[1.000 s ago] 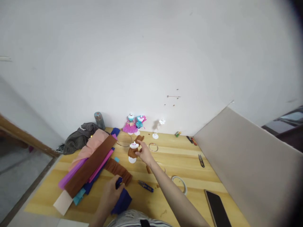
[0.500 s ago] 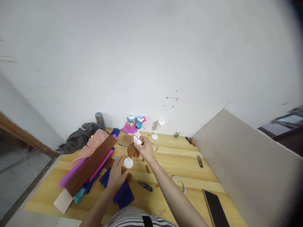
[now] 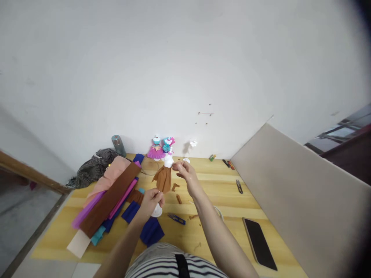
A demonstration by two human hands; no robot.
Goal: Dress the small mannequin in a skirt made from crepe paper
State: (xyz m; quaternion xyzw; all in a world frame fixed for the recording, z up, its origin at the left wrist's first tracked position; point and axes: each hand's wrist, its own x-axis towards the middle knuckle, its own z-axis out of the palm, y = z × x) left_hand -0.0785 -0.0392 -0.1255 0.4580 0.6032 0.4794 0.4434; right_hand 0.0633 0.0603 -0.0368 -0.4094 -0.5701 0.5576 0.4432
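A small white dress form [image 3: 168, 160] wears a brown crepe-paper skirt [image 3: 163, 180] and stands on a round white base [image 3: 157, 211]. My left hand [image 3: 151, 201] is closed in a pinch just below the skirt, around the stand's stem, which its fingers mostly hide. Beside the white torso, on its right, my right hand [image 3: 188, 175] has its fingers loosely curved and apart, with nothing visible in them. Whether its fingertips touch the torso I cannot tell.
Folded brown paper [image 3: 111, 199] and other coloured sheets lie at left. Blue-handled thread snips [image 3: 176, 219] and brown scraps [image 3: 179, 199] lie near the hands. Two dressed forms [image 3: 156, 150] and a bare white one [image 3: 193, 143] stand by the wall. A phone [image 3: 260, 243] lies right.
My right hand has let go of the dress form's torso. My left hand has closed on the stem, and the form now stands more upright with its skirt hanging down.
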